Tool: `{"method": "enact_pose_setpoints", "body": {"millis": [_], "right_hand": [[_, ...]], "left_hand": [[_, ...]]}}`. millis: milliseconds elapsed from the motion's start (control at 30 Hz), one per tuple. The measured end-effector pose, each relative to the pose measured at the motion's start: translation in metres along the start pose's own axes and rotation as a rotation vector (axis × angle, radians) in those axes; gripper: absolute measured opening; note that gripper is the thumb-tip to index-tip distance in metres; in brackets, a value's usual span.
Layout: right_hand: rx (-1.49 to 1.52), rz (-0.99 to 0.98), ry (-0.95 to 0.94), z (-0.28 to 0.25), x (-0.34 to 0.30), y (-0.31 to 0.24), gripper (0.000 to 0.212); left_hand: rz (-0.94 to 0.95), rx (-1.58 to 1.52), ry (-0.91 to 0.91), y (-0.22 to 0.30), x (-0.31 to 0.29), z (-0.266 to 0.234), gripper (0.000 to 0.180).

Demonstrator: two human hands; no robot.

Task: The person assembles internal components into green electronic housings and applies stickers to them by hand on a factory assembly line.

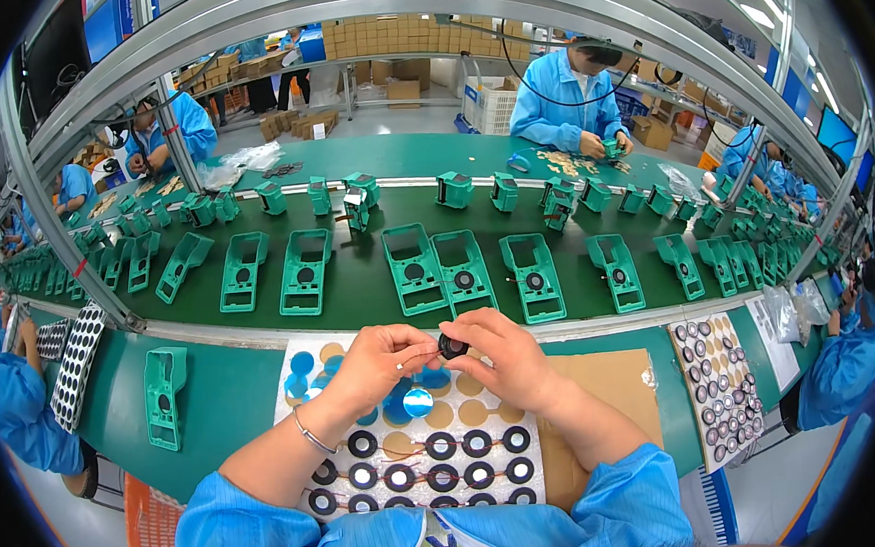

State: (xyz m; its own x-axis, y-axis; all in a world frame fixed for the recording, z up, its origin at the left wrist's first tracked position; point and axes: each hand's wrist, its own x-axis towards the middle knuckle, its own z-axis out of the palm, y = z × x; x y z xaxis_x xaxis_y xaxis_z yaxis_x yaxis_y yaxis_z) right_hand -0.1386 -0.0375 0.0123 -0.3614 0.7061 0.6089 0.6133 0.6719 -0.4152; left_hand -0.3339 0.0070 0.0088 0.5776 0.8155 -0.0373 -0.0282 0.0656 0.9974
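Note:
My right hand (508,357) grips a small black round speaker (452,346) between thumb and fingers. Close beside it, my left hand (388,365) is closed in a pinch toward the speaker's left edge; what its fingertips hold is too small to make out. Under both hands lies a white foam sheet (296,413) with round cut-outs. In its near rows sit several black speakers with pale centres, such as one speaker (440,446), with thin red wires. Shiny blue film discs (417,403) lie scattered over its far left part.
Green plastic housings (305,272) line a dark green conveyor (360,308) ahead. One housing (167,398) lies on the bench at left. Cardboard (605,384) and another speaker sheet (715,387) are at right. An orange crate (153,532) stands lower left. A co-worker (572,95) sits across.

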Motion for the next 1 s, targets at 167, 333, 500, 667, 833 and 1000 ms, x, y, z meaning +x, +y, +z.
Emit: {"method": "enact_pose_setpoints", "body": {"millis": [167, 333, 500, 667, 833, 1000], "right_hand": [[0.393, 0.219, -0.085, 0.0, -0.001, 0.004, 0.039], [0.723, 0.285, -0.062, -0.007, 0.004, 0.017, 0.037], [0.999, 0.422, 0.069, -0.03, 0.011, 0.023, 0.034], [1.134, 0.449, 0.02, -0.034, 0.013, 0.021, 0.036], [1.127, 0.465, -0.026, -0.04, 0.013, 0.022, 0.038], [1.147, 0.445, 0.059, -0.044, 0.014, 0.025, 0.039]], "left_hand": [[0.007, -0.048, -0.04, -0.001, 0.001, -0.001, 0.012], [-0.057, 0.031, -0.06, 0.001, 0.001, -0.008, 0.013], [0.031, 0.829, -0.189, 0.01, -0.002, -0.009, 0.012], [0.222, 1.208, -0.199, 0.015, 0.006, -0.007, 0.012], [0.136, 1.233, -0.233, 0.021, 0.023, -0.011, 0.014], [0.153, 1.113, 0.056, 0.023, 0.061, -0.027, 0.018]]}}
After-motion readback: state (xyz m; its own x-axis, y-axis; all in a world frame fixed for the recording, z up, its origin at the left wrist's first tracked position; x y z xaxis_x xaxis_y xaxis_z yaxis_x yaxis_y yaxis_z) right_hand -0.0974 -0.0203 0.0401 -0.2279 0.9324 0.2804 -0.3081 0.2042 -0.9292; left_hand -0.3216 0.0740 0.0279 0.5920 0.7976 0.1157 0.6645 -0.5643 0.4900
